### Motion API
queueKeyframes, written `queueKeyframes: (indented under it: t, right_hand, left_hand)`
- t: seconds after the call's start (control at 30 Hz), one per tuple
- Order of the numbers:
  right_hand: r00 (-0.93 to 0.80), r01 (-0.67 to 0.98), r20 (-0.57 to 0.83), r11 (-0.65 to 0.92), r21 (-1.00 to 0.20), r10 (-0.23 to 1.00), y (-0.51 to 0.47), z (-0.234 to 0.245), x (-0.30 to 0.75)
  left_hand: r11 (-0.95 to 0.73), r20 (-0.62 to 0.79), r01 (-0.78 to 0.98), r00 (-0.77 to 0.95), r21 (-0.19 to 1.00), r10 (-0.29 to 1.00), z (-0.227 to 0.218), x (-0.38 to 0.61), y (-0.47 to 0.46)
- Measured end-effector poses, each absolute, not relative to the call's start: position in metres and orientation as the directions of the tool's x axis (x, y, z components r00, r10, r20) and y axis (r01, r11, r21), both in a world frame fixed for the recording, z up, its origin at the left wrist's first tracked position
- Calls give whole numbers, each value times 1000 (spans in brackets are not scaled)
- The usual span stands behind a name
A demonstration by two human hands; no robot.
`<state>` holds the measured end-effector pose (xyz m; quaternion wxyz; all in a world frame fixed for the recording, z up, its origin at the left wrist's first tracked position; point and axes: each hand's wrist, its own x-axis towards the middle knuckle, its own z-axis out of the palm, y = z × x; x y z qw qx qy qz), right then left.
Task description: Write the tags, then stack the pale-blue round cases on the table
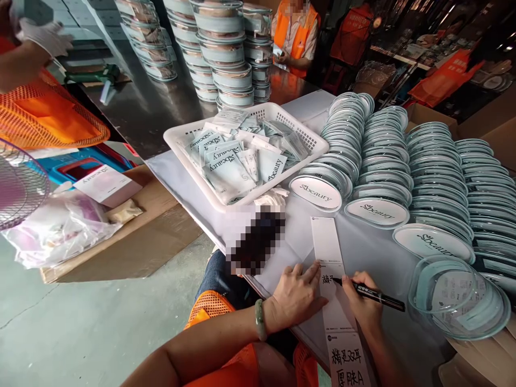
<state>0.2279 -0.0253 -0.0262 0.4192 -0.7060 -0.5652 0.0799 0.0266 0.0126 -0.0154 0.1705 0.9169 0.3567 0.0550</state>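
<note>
A long white paper strip (328,247) lies on the white table (371,252), with handwritten characters on it. My left hand (296,295) lies flat on the strip's left side, fingers spread, pinning it down. My right hand (363,303) grips a black marker pen (373,294) whose tip touches the strip beside fresh black characters. A green bangle (260,320) sits on my left wrist.
A white basket (177,141) of "Sbeauty" sachets stands behind the strip. Rows of round lidded tins (379,210) fill the right side; clear lids (459,298) lie near my right hand. Stacked containers (226,54) and a person in an orange vest (296,32) are farther back. Another person's gloved hand (46,35) is at top left.
</note>
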Motion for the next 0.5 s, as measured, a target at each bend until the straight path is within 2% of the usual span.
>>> queueKeyframes:
  t: [0.17, 0.37, 0.5]
  right_hand:
    - [355, 718, 300, -53, -694, 886, -26, -25, 229]
    - [312, 725, 321, -6, -689, 894, -28, -28, 229]
    - [425, 709, 352, -65, -703, 834, -29, -26, 231]
  left_hand:
    - [-686, -22, 633, 741, 359, 671, -15, 26, 13]
    - [-687, -21, 635, 740, 353, 673, -16, 27, 12]
    - [-690, -18, 634, 741, 349, 672, -17, 27, 12]
